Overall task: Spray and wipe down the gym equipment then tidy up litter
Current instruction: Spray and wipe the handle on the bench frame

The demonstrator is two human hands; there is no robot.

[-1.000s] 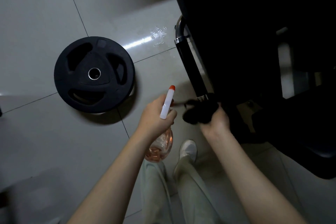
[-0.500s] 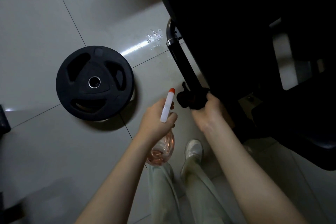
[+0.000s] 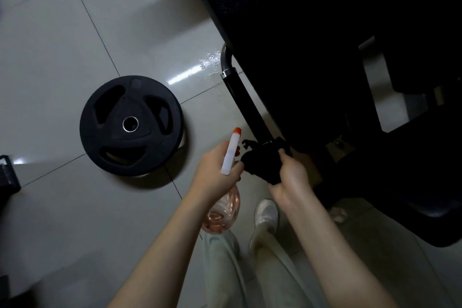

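At the lower end of the black handle bar (image 3: 247, 105), your R hand (image 3: 290, 180) has its fingers curled tight round a bunched black cloth (image 3: 261, 162), and the cloth meets the bar's tip, just under the dark gym machine (image 3: 300, 32). Your L hand (image 3: 213, 174) grips the spray bottle (image 3: 229, 155) at the neck, fingers wrapped round it. The white head w/ orange tip points up-frame, and the clear body w/ pinkish liquid hangs below the palm. The bottle is just beside the cloth. Droplets (image 3: 210, 62) sit on the tile floor (image 3: 62, 45) next to the chrome bend at the bar's top. A black weight plate (image 3: 150, 147) lies flat on the floor, left of the bottle, apart from the bar. Your white shoe (image 3: 266, 215) shows below both hands.
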